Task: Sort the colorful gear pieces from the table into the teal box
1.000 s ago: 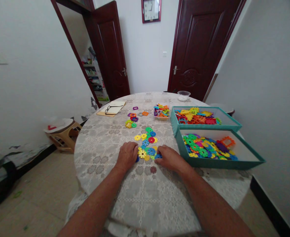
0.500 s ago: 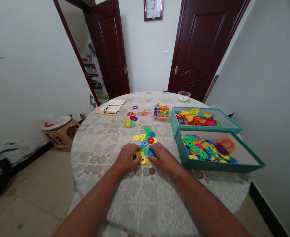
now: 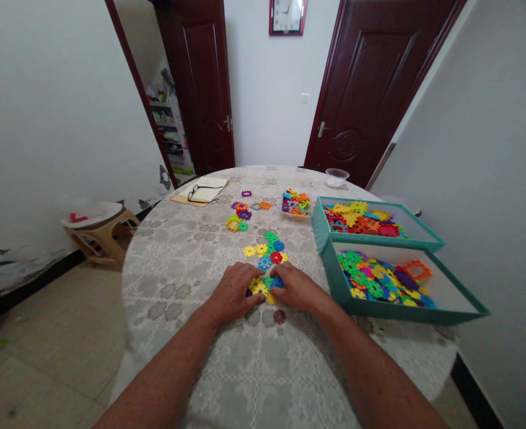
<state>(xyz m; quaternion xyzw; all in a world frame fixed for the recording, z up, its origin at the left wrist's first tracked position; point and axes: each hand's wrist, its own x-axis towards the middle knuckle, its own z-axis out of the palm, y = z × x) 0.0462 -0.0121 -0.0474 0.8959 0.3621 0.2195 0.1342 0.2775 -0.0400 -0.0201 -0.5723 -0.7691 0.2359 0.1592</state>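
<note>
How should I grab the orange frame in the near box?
Pinch the orange frame by its upper edge, coming from above. That edge seems to stick up clear of the pile, and the middle is open, so a finger could probably hook through. From the side, the walls of the near box would get in the way.

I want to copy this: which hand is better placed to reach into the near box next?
Probably the right hand: the near box stands on its side, while the left hand is farther off, across the yellow discs.
</note>
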